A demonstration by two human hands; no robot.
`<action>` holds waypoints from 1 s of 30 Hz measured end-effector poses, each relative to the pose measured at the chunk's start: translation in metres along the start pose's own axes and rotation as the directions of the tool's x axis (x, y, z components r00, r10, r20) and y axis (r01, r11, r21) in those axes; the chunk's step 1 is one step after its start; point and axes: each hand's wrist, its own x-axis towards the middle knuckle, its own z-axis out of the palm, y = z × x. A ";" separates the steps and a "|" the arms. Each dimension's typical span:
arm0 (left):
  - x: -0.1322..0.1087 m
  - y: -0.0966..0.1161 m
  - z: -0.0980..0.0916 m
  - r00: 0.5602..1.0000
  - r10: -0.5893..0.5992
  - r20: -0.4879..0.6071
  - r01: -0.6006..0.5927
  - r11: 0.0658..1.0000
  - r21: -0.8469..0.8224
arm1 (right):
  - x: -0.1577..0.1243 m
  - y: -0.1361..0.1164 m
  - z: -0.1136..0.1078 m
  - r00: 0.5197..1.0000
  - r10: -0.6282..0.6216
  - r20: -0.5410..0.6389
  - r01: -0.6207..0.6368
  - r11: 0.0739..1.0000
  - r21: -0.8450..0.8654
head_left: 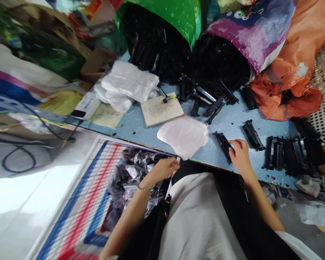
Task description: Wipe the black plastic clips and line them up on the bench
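Note:
My right hand (pixel 240 157) is closed round the near end of a long black part (pixel 221 142) lying on the blue table. My left hand (pixel 165 168) is at the table's front edge with its fingers curled together, close to the corner of a stack of clear plastic bags (pixel 185 135). Whether those fingers pinch a bag corner is unclear. Right of my right hand lies another black part (pixel 253 134). Farther right several similar parts stand in a row (pixel 284 153). More loose black and metal parts (pixel 209 101) lie in front of the sacks.
A green sack (pixel 176 18) and a purple sack (pixel 260 36) spill black parts at the back. An orange sack (pixel 295 72) stands right. A flat board (pixel 162 111) and white bag bundles (pixel 130 81) lie left. Below, a striped bag (pixel 78 202) holds wrapped items (pixel 135 173).

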 end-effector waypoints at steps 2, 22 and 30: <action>0.029 0.024 0.007 0.975 0.147 -0.169 -0.147 0.989 0.010 | -0.007 0.002 0.001 0.999 0.036 0.000 -0.036 0.999 -0.002; 0.087 0.039 0.019 0.730 0.586 -0.352 -0.460 0.802 0.380 | -0.016 -0.062 0.048 0.500 -0.246 0.830 -0.835 -0.393 0.386; 0.016 0.077 0.051 0.530 0.845 -0.075 -0.799 0.527 0.289 | -0.007 -0.078 0.047 0.805 0.106 0.584 -0.591 0.050 0.805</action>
